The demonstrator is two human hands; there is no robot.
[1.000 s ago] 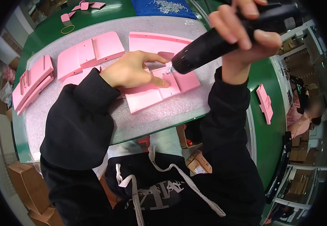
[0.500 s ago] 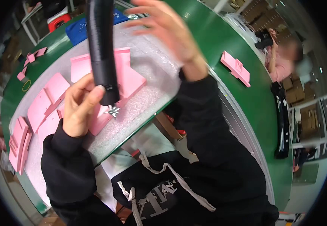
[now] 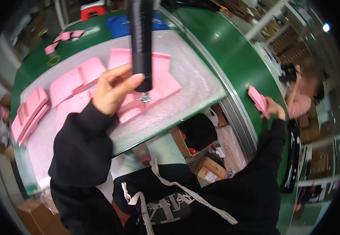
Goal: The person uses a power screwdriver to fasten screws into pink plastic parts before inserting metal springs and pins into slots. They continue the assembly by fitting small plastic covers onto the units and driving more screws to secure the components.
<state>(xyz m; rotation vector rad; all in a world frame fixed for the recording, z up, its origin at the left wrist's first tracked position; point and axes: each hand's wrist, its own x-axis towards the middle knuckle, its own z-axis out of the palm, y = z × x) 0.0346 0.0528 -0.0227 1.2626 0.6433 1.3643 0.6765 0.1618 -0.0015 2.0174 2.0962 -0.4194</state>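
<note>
Upper centre: left hand (image 3: 113, 89) has its grip closed on black driver (image 3: 140, 43), near the bit. Right of frame: right hand (image 3: 274, 109) has its grip around pink block's (image 3: 257, 98) lower end; green tabletop (image 3: 226, 49) separates block from rail (image 3: 238, 119).

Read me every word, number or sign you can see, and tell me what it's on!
No text can be read for sure:
Hoodie: big pale overlapping letters, too jumbled and folded to make out.
Black power tool: pale marks along its body, too blurred to read.
White label on a cardboard box: print too small to read.
</note>
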